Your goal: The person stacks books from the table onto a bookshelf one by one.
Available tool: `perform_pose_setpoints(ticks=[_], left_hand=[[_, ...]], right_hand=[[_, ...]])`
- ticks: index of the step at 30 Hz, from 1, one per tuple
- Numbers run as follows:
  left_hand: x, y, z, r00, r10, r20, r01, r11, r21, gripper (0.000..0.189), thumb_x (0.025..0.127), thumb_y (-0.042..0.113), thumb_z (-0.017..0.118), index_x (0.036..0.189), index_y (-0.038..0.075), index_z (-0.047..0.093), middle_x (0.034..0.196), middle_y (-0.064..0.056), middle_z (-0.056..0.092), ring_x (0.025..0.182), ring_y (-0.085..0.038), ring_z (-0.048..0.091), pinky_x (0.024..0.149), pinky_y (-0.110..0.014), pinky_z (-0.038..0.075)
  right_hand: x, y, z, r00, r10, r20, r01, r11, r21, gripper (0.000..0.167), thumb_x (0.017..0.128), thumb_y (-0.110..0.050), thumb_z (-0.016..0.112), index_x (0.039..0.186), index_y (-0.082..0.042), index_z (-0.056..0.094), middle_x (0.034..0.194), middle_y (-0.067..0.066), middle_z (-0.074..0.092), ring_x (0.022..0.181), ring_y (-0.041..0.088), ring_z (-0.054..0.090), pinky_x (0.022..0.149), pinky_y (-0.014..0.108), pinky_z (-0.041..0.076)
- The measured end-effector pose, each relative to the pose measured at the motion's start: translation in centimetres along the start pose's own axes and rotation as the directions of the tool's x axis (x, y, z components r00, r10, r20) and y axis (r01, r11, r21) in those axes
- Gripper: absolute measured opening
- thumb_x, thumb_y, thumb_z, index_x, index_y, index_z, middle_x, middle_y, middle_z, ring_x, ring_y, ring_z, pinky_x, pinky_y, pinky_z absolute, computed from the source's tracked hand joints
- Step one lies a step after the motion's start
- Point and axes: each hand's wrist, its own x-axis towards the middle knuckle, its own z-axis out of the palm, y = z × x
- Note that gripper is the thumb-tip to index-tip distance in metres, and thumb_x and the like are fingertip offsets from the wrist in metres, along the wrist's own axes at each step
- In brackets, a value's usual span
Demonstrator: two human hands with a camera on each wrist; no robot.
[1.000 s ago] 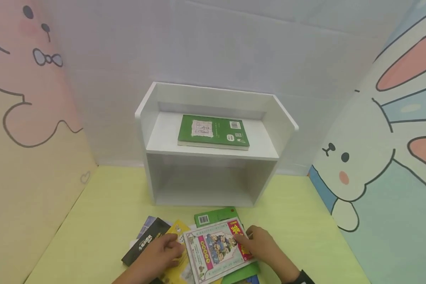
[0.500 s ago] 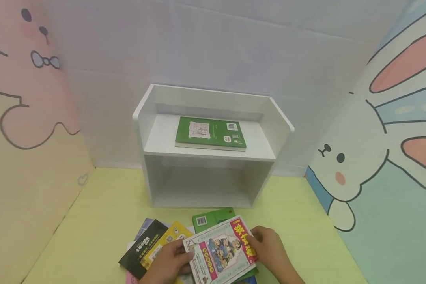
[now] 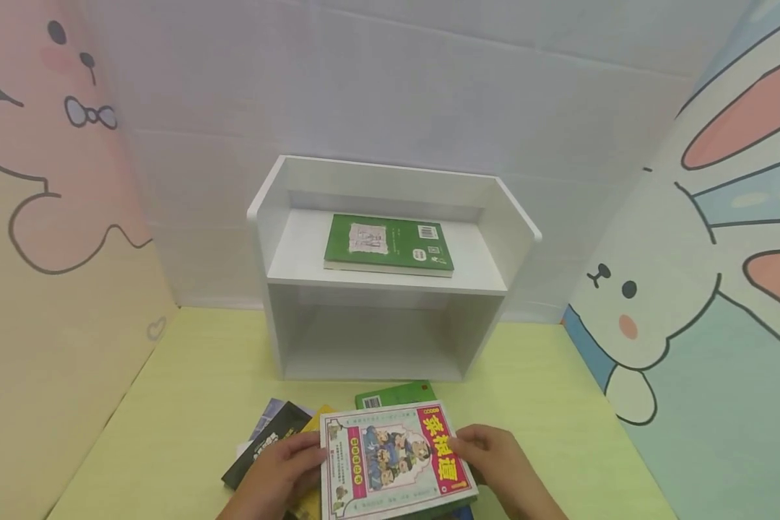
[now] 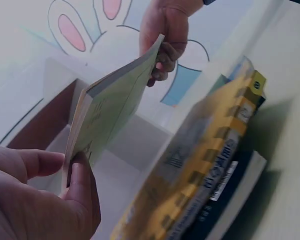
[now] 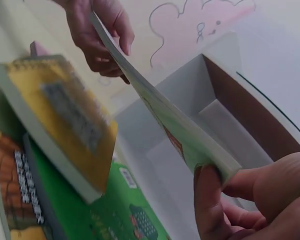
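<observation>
We are in what looks like a children's room: cartoon rabbit (image 3: 663, 318) right of the shelf (image 3: 385, 284), pink cartoon animal (image 3: 71, 180) left of it, books (image 3: 390, 458) before it.

head view | yellow book (image 3: 315, 421): partly covered | held book (image 3: 390, 462): fine print (image 3: 341, 456) illegible | rabbit mural (image 3: 663, 318): right side cropped

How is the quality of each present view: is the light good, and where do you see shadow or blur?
Head view: soft, fairly even light, the held book clear enough to show its large title; left wrist view: dim and bluish, soft shadows on the table, cover of the striped yellow book blurred; right wrist view: hazy, with the grey patch on a yellow book unreadable.
</observation>
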Motion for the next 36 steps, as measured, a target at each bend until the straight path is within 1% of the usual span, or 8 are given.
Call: perform_pose_setpoints(ticks=[3,10,14,17,21,29,33,36], left_hand=[[-0.4,1.1,0.0,1.0,0.016,-0.012,-0.015,1.0,0.004,0.058,0.11,0.012,0.068,0.155,-0.018,0.047,0.142,-0.023,0.07,0.118,-0.026,0.074,0.1,-0.036,0.062],[-1.0,4.7,0.2,0.998,0.059,0.038,-0.062,0.994,0.085,0.072,0.112,0.016,0.065,0.17,-0.005,0.029,0.132,-0.014,0.071,0.112,-0.029,0.074,0.091,-0.044,0.064],[-0.6,7.0,0.4,0.994,0.111,-0.001,-0.11,0.986,0.129,0.065,0.111,0.016,0.067,0.165,-0.007,0.039,0.134,-0.017,0.072,0.112,-0.028,0.075,0.09,-0.041,0.065],[0.1,8.4,0.5,0.985,0.164,-0.043,-0.156,0.976,0.154,0.055,0.11,0.016,0.069,0.157,-0.008,0.051,0.136,-0.019,0.073,0.112,-0.027,0.076,0.09,-0.038,0.065],[1.3,9.7,0.4,0.974,0.208,-0.091,-0.188,0.964,0.19,0.047,0.111,0.016,0.069,0.152,-0.006,0.06,0.134,-0.018,0.075,0.11,-0.025,0.076,0.091,-0.035,0.064],[4.3,11.9,-0.1,0.949,0.273,-0.158,-0.226,0.938,0.263,0.044,0.112,0.023,0.069,0.148,-0.001,0.065,0.14,-0.016,0.072,0.117,-0.023,0.075,0.099,-0.03,0.061],[5.6,13.1,-0.1,0.938,0.295,-0.185,-0.238,0.931,0.276,0.044,0.112,0.026,0.069,0.149,0.002,0.066,0.145,-0.015,0.069,0.125,-0.024,0.072,0.107,-0.035,0.058],[6.6,13.8,0.1,0.93,0.313,-0.191,-0.261,0.931,0.256,0.044,0.112,0.022,0.069,0.149,0.0,0.066,0.148,-0.018,0.067,0.129,-0.025,0.07,0.109,-0.037,0.057]], right_hand=[[-0.2,-0.7,-0.2,1.0,-0.007,0.01,0.006,0.998,0.056,0.051,0.109,-0.039,0.072,0.131,0.007,0.07,0.112,0.01,0.08,0.094,0.028,0.078,0.086,0.041,0.067],[-0.5,-3.4,0.1,0.996,-0.074,-0.058,0.083,0.981,0.176,0.049,0.109,-0.034,0.073,0.133,0.009,0.068,0.115,0.014,0.078,0.095,0.028,0.076,0.087,0.037,0.066],[-0.3,-5.1,0.2,0.988,-0.11,-0.106,0.131,0.969,0.207,0.044,0.11,-0.028,0.072,0.132,0.009,0.068,0.115,0.016,0.078,0.094,0.027,0.076,0.083,0.034,0.066],[0.2,-6.2,0.0,0.982,-0.138,-0.126,0.164,0.958,0.233,0.041,0.11,-0.025,0.072,0.132,0.009,0.068,0.116,0.016,0.077,0.094,0.026,0.075,0.083,0.033,0.066],[1.3,-7.6,-0.2,0.973,-0.18,-0.148,0.213,0.943,0.256,0.039,0.111,-0.022,0.07,0.134,0.01,0.067,0.119,0.019,0.075,0.097,0.025,0.075,0.084,0.031,0.065],[4.0,-10.0,-0.5,0.953,-0.233,-0.194,0.277,0.929,0.245,0.043,0.112,-0.024,0.069,0.138,0.01,0.067,0.12,0.019,0.074,0.095,0.02,0.076,0.082,0.028,0.064],[5.2,-11.1,-0.7,0.95,-0.225,-0.218,0.275,0.932,0.235,0.042,0.113,-0.024,0.067,0.137,0.01,0.067,0.124,0.021,0.073,0.096,0.018,0.074,0.082,0.026,0.063],[5.9,-11.8,-1.1,0.945,-0.228,-0.236,0.28,0.934,0.22,0.042,0.114,-0.024,0.064,0.139,0.009,0.067,0.132,0.023,0.07,0.104,0.02,0.072,0.084,0.025,0.062]])
